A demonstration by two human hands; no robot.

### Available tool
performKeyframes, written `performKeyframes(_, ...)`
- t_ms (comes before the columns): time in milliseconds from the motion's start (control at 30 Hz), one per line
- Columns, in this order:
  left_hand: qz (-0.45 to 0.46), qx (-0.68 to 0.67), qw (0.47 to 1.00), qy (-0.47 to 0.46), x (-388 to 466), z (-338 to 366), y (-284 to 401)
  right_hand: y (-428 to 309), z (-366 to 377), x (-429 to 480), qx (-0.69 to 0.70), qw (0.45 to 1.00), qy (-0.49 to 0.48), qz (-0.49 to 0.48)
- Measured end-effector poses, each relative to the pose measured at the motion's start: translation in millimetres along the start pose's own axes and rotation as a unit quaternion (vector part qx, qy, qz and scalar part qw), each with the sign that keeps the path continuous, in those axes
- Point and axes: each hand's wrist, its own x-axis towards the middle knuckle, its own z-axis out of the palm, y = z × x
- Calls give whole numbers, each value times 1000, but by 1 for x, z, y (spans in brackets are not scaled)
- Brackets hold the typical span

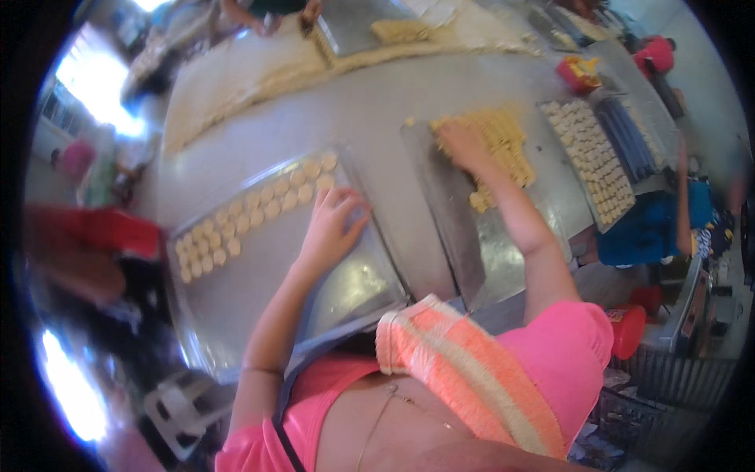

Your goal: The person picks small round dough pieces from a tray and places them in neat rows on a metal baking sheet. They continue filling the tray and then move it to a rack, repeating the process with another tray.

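Note:
On the metal baking tray (354,295) before me, small round dough pieces (257,217) lie in rows along the far side. My left hand (337,221) is over the right end of these rows, fingers bent and a little apart; whether a piece is between the fingertips is not plain. To the right, my right hand (464,144) reaches down onto the left edge of a pile of yellow dough pieces (506,138), which lies on a second metal sheet (457,236). Its fingertips are blurred against the pile, so what they hold cannot be told.
Flat dough (236,100) spans the table's far side, where another person's hands (309,15) are. A full tray of pieces (590,156) and a red container (579,75) stand right. A person in blue (640,233) is at right; a plastic stool (183,407) stands lower left.

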Motion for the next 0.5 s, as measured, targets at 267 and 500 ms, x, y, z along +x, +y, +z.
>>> performKeyframes(267, -16, -8, 999, 42, -15, -29, -7, -25, -9, -1, 773, 574, 125, 239)
performKeyframes(500, -66, -82, 987, 117, -37, -58, -35, -150, -56, 20, 893, 439, 49, 85)
